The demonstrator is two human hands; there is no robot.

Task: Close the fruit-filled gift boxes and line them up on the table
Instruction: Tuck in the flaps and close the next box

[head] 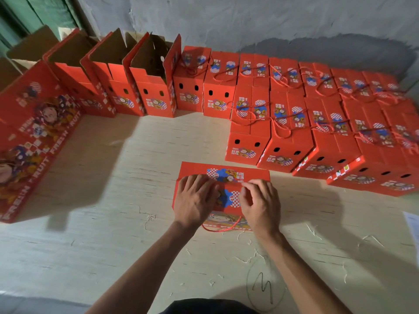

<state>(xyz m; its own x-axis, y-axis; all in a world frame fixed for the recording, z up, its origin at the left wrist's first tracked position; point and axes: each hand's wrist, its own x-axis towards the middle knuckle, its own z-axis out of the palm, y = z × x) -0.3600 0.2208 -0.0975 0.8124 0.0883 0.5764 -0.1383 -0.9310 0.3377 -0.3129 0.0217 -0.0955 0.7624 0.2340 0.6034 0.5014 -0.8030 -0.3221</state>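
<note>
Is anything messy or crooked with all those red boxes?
Yes. Several boxes at the back left stand with flaps up, unlike the closed rows on the right. Their red cord handles lie tangled across the lids. Both hands, left and right, rest on the near box.

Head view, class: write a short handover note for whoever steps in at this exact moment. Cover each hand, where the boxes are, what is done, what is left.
Left hand: flat on the top flaps of the box in front, pressing.
Right hand: fingers curled at the flap seam of the same box, apparently tucking it.
Done: closed boxes with rope handles stand in two rows at the back right of the table.
Left: finish this box and line it up; open boxes at back left have their flaps up. Their contents cannot be seen.
</note>
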